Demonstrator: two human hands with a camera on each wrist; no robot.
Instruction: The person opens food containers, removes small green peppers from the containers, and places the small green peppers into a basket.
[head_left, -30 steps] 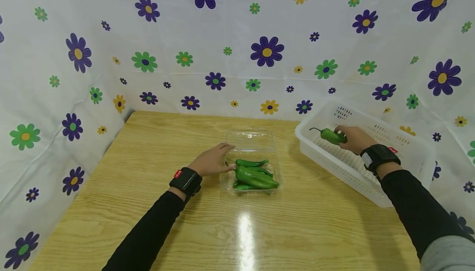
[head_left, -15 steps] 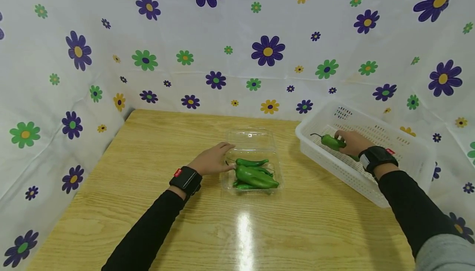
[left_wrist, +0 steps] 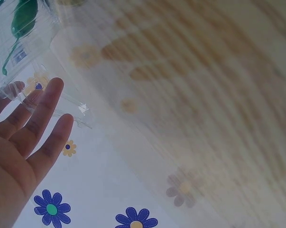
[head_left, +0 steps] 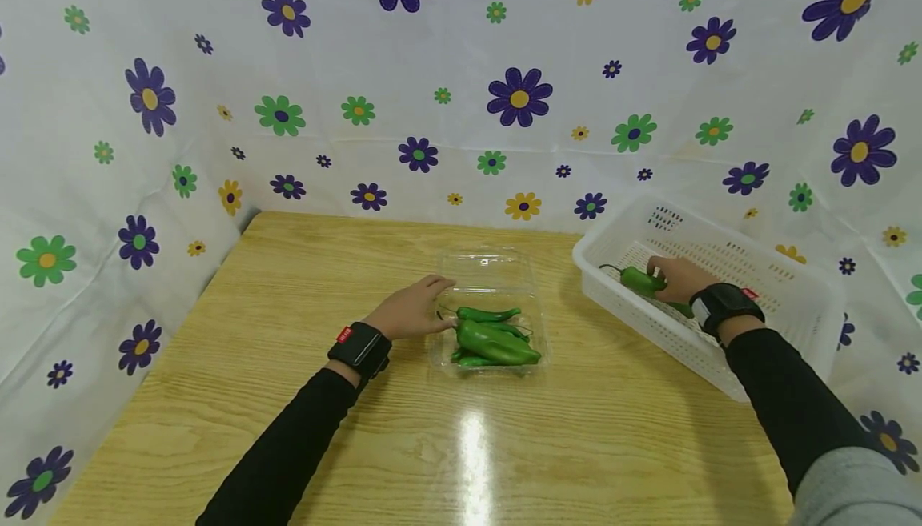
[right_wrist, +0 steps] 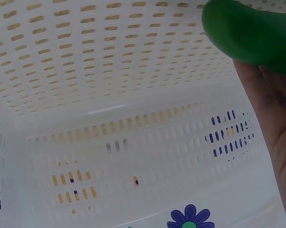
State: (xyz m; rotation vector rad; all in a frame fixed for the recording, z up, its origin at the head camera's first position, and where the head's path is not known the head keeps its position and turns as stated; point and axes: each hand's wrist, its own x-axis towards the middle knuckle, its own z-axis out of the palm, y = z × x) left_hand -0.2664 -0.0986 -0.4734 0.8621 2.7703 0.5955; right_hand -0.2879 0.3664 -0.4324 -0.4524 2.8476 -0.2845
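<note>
Right hand [head_left: 673,278] wrapped round a green pepper [head_left: 641,279], low inside the white basket [head_left: 785,302]. Left hand [head_left: 410,311] flat against the clear clamshell [head_left: 490,270]. Could snag the stem in a slot, probably.

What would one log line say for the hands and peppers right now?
right hand: holds green pepper inside white slotted plastic basket | left hand: straight fingers against clear plastic box of green peppers | surface: wooden table

- Wooden table [head_left: 288,366], light grain.
- Clear plastic clamshell box [head_left: 490,286] lies at its middle, lid open.
- White perforated basket [head_left: 792,302] sits right of the box, at the table's edge.
</note>
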